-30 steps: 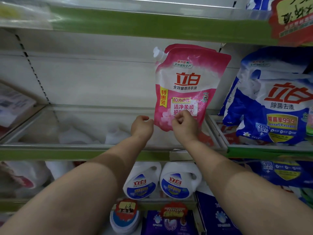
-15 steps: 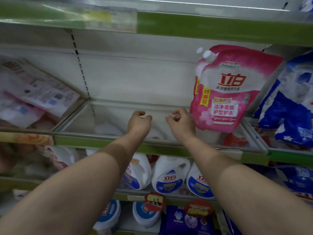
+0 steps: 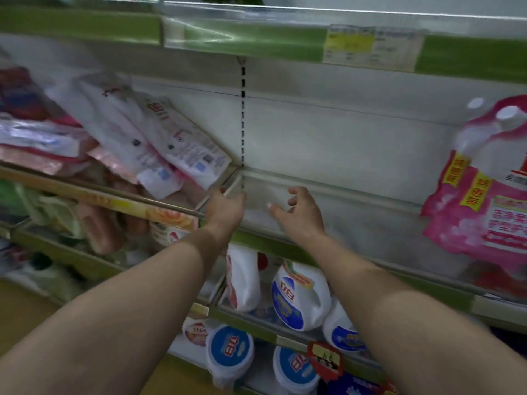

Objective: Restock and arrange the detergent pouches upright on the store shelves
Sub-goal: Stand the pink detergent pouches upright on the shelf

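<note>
A pink detergent pouch (image 3: pixel 482 195) with a white cap stands upright at the right end of the middle shelf (image 3: pixel 328 195), leaning on the back wall. Several white and pink pouches (image 3: pixel 159 143) lie tilted in a pile on the neighbouring shelf section to the left. My left hand (image 3: pixel 226 208) is at the shelf's front left corner, close below the pile, fingers loosely curled and holding nothing. To its right, over the bare shelf, my right hand (image 3: pixel 299 212) has its fingers apart and holds nothing.
White detergent jugs (image 3: pixel 299 300) with blue labels fill the shelf below, with round tubs (image 3: pixel 228 352) under them. A green shelf edge with a price label (image 3: pixel 370 47) runs overhead. A clear plastic rail lines the front of the middle shelf.
Both hands let go of the pink pouch and moved left along the shelf. The view swung left, so the pouch now sits at the right edge and the left pile came into view.
</note>
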Motion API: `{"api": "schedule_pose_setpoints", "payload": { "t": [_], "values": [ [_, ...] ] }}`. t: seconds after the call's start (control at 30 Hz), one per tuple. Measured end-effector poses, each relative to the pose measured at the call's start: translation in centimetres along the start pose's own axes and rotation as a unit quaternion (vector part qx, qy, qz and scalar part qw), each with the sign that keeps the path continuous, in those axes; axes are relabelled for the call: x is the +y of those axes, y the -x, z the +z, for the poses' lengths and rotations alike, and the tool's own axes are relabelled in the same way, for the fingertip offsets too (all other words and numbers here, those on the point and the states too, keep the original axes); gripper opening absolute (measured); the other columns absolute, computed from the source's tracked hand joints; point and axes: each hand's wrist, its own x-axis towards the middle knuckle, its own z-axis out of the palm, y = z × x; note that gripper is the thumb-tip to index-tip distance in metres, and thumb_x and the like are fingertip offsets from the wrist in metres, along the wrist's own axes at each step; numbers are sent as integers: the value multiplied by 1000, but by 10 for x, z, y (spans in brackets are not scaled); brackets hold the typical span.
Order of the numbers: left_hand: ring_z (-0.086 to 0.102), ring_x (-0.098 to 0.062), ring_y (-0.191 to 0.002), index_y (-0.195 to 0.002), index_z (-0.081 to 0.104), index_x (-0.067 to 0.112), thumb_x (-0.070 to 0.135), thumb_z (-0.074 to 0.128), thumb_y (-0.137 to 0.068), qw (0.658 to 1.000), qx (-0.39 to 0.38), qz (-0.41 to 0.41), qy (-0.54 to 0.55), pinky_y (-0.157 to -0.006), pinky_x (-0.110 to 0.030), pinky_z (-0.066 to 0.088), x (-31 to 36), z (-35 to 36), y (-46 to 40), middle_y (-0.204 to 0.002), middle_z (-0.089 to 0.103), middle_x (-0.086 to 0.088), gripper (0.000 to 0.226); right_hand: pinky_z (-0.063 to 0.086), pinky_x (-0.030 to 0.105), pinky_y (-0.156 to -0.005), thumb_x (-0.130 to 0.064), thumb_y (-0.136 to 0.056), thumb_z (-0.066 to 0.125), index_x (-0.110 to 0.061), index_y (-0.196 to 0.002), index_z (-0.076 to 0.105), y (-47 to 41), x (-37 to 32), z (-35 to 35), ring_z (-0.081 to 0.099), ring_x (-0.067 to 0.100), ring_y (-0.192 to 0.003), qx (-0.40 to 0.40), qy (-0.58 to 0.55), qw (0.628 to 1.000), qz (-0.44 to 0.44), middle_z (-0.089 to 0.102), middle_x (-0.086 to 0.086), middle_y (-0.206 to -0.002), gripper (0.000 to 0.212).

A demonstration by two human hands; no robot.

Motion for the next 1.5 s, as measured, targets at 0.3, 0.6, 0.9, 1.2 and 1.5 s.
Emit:
{"api": "schedule_pose_setpoints", "payload": {
  "t": [0.3, 0.6, 0.9, 1.2, 1.5],
  "values": [
    [55, -25, -109, -135, 44, 7, 24, 58, -90, 997, 47, -11, 62, -87, -27, 40, -2, -39, -33, -118, 58, -7, 50, 42, 23, -80, -46, -81, 67, -17, -135, 37, -34, -39, 36, 48, 21, -118, -68, 12, 996, -55, 42, 5, -135, 68],
    [58, -33, -113, -129, 50, 6, 31, 61, -80, 997, 49, -53, 40, -98, -45, 48, -9, -65, -59, -124, 59, -15, 56, 37, 23, -84, -42, -81, 69, -16, -135, 36, -43, -65, 81, 49, 22, -118, -101, 60, 989, -91, 41, 7, -134, 69],
    [57, -29, -102, -116, 58, 8, 28, 59, -86, 998, -33, -47, 15, -93, -42, 49, -14, -102, -96, -110, 61, -11, 36, 48, 45, -95, -43, -74, 75, -15, -134, 37, -62, -92, 136, 48, 28, -119, -63, 102, 991, -61, 42, 10, -134, 76],
    [55, -23, -88, -74, 58, 20, 18, 61, -85, 989, -134, -49, 32, -80, -33, 45, -17, -122, -122, -90, 62, -3, 11, 30, 44, -109, -32, -79, 71, -14, -144, 19, -94, -116, 175, 23, 33, -136, -18, 289, 952, -98, 25, 13, -148, 85],
    [53, -23, -82, -66, 56, 20, 15, 60, -86, 983, -177, -28, 39, -75, -35, 42, -23, -136, -124, -84, 57, -8, 21, 21, 57, -111, -46, -87, 56, -20, -148, 9, -107, -123, 199, 13, 38, -139, -31, 308, 946, -99, 12, 9, -153, 82]
  ]
}}
